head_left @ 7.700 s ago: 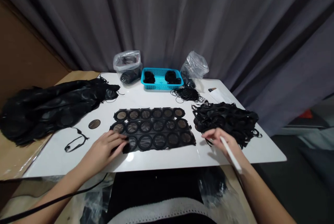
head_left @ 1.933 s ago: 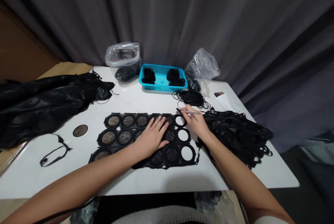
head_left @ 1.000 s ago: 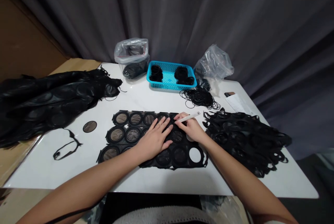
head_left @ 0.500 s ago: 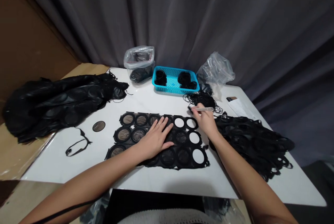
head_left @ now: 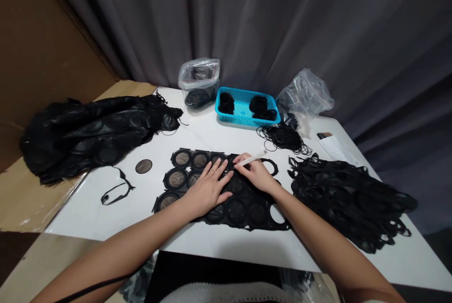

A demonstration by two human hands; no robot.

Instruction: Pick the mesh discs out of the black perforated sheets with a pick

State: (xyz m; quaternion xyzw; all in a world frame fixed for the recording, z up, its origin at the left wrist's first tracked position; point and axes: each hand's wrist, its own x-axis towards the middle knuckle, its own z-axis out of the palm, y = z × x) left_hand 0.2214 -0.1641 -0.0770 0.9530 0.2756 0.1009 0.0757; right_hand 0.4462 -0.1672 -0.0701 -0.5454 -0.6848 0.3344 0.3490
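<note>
A black sheet (head_left: 257,213) with rows of round rings lies flat on the white table. Some rings hold dark mesh discs, and others show white table through them. My left hand (head_left: 208,185) rests palm down on the middle of this sheet, fingers spread. Close beside its fingertips, my right hand (head_left: 254,171) pinches a slim, pale, pen-like tool (head_left: 254,157) over the sheet's far row. The tool's working tip is hidden by the fingers, so its kind is unclear.
A blue basket (head_left: 221,118) holding black cord bundles stands behind, beside a bagged clear tub (head_left: 198,84). Black cords (head_left: 284,137) lie near it. Black material is heaped left (head_left: 88,133) and right (head_left: 346,199). A loose disc (head_left: 143,166) and a black scrap (head_left: 118,193) lie left.
My right hand has moved left with the pen-like tool, from the sheet's far right corner to near my left fingertips. My left hand stays on the sheet. The view has shifted slightly.
</note>
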